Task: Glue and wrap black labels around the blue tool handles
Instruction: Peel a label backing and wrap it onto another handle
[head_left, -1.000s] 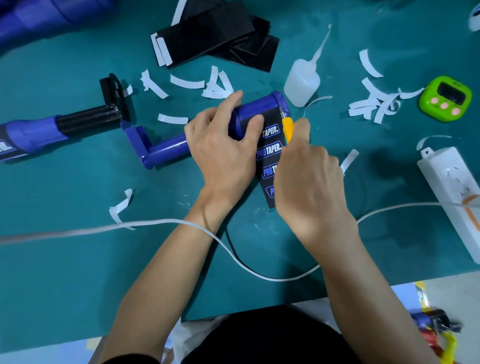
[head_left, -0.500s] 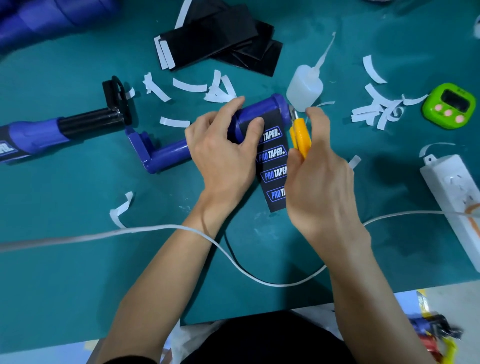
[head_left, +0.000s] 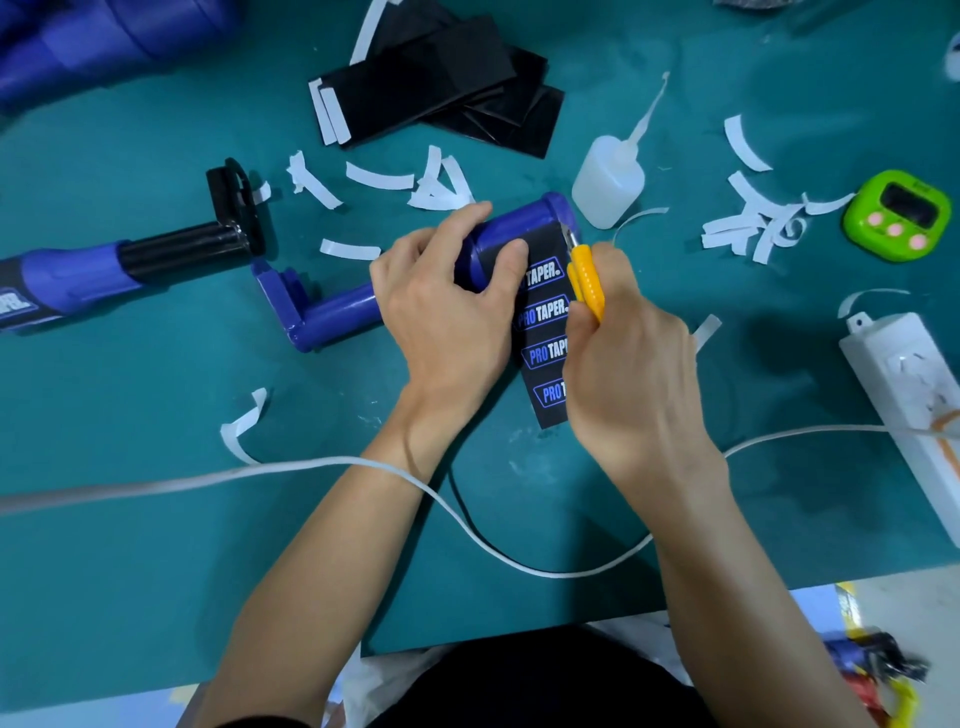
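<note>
A blue tool handle (head_left: 524, 221) lies across the teal mat (head_left: 130, 545). My left hand (head_left: 447, 312) grips it, thumb pressing the top of a black label (head_left: 543, 332) printed PRO TAPER. The label hangs off the handle toward me and lies on the mat. My right hand (head_left: 631, 364) grips yellow snips (head_left: 586, 278), whose tip touches the label's right edge at the handle's end. A clear glue bottle (head_left: 608, 182) stands just behind.
A stack of black labels (head_left: 436, 83) lies at the back. A second blue and black tool (head_left: 130, 265) lies at the left. White backing strips (head_left: 379, 179) litter the mat. A green timer (head_left: 901, 213) and a white power strip (head_left: 904, 395) sit at the right. A white cable (head_left: 208, 480) crosses the front.
My right hand has raised the yellow snips, drawn them more upright and brought the tip to the label's upper right edge. My left hand keeps the same hold.
</note>
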